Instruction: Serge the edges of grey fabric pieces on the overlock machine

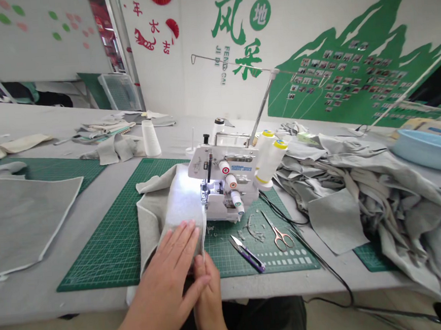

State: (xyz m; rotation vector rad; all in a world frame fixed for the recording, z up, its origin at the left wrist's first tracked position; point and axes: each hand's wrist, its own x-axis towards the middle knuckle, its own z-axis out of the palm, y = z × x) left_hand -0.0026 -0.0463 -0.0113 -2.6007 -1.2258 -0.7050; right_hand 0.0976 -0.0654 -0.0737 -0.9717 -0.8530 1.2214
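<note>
2 hands: left hand [174, 257] flat on grey fabric [177, 201], right hand [206, 283] pinching its edge, w/ snips [246, 254] & scissors [279, 234] beside overlocker [225, 185].

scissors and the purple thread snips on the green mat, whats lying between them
In the head view, only bare green cutting mat shows between the scissors and the purple thread snips; grey fabric scraps lie just beyond the gap.

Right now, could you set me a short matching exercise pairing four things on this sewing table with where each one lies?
Things:
1. grey fabric piece
2. rose-gold scissors
3. purple thread snips
4. light blue basin

Places:
A. far right of the table, behind the grey fabric heap
B. under the left hand, feeding into the white sewing machine
C. on the green cutting mat, nearest its front edge
D. on the mat, just right of the snips

Pairs: 1-B, 2-D, 3-C, 4-A
</note>
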